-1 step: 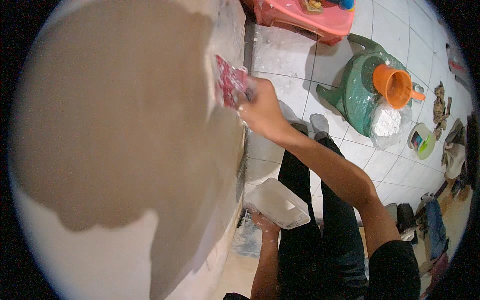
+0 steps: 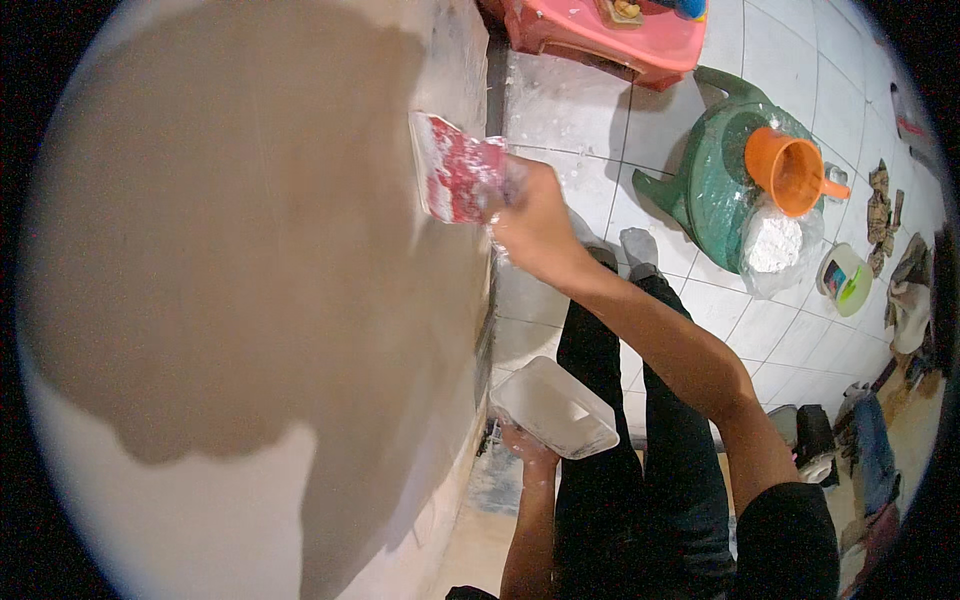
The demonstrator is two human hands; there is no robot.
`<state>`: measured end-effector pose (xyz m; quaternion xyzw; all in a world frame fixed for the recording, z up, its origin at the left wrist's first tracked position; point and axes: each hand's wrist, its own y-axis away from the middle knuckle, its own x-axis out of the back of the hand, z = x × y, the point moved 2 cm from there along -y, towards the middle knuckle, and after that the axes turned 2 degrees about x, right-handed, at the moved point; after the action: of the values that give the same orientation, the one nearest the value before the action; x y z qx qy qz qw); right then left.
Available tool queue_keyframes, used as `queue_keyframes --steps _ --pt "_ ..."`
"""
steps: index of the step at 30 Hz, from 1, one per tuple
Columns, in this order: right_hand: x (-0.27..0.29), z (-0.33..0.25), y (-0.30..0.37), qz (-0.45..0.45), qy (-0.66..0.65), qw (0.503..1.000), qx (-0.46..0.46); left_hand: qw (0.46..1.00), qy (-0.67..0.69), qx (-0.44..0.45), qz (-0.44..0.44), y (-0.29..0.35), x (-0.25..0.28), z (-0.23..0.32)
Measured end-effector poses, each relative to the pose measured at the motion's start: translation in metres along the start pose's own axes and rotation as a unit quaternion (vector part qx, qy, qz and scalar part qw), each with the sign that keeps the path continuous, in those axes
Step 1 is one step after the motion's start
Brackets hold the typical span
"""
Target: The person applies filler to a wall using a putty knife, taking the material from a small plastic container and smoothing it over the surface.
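My right hand point(image 2: 535, 215) grips a red putty knife point(image 2: 452, 170) smeared with white filler, its wide edge at the wall point(image 2: 250, 230). The fingers are wrapped round the narrow end and partly blurred. Lower down, my left hand point(image 2: 528, 440) is closed on the side of a whitish plastic tub point(image 2: 555, 405), tilted, with pale residue on its inner walls. Some of the left fingers are hidden behind the tub. A thin whitish ridge marks the wall near the blade.
A green stool point(image 2: 715, 190) on the tiled floor point(image 2: 570, 95) carries an orange dipper point(image 2: 795, 175) and a plastic bag of white powder point(image 2: 775, 245). Behind it stands a pink stool point(image 2: 610, 40). A pale round tub point(image 2: 845, 280) and clothes point(image 2: 875, 450) lie to the right.
The putty knife has turned so more of its red face shows, and its edge sits slightly further left on the wall. My left hand and the tub are almost unmoved.
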<state>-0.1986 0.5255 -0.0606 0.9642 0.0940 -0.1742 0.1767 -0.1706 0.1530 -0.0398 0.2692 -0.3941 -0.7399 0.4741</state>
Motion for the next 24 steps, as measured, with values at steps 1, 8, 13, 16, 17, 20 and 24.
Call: queue_keyframes --steps 1,8,13,16,17,20,24 --pt "0.015 0.011 -0.009 0.027 0.042 0.999 0.006 0.999 0.023 0.022 0.019 -0.003 -0.016 0.010" --pt "0.100 0.166 -0.130 0.193 0.325 0.918 -0.123 0.990 0.115 0.084 -0.020 -0.019 -0.055 0.037" --pt "0.048 0.162 -0.139 0.078 0.351 0.931 -0.068 0.997 0.057 0.056 -0.016 -0.032 -0.046 0.039" --pt "0.022 0.111 -0.100 0.056 0.274 0.959 -0.048 0.995 0.070 0.066 0.001 -0.038 -0.054 0.047" --pt "0.022 0.096 -0.083 0.043 0.252 0.967 -0.017 0.996 0.058 0.069 0.023 -0.039 -0.054 0.049" --pt "0.051 0.080 -0.081 0.060 0.182 0.981 0.040 0.995 0.045 0.092 0.018 -0.043 -0.061 0.052" --pt "0.077 0.101 -0.137 0.161 0.286 0.943 -0.051 0.994 0.040 0.100 0.006 -0.046 -0.060 0.057"
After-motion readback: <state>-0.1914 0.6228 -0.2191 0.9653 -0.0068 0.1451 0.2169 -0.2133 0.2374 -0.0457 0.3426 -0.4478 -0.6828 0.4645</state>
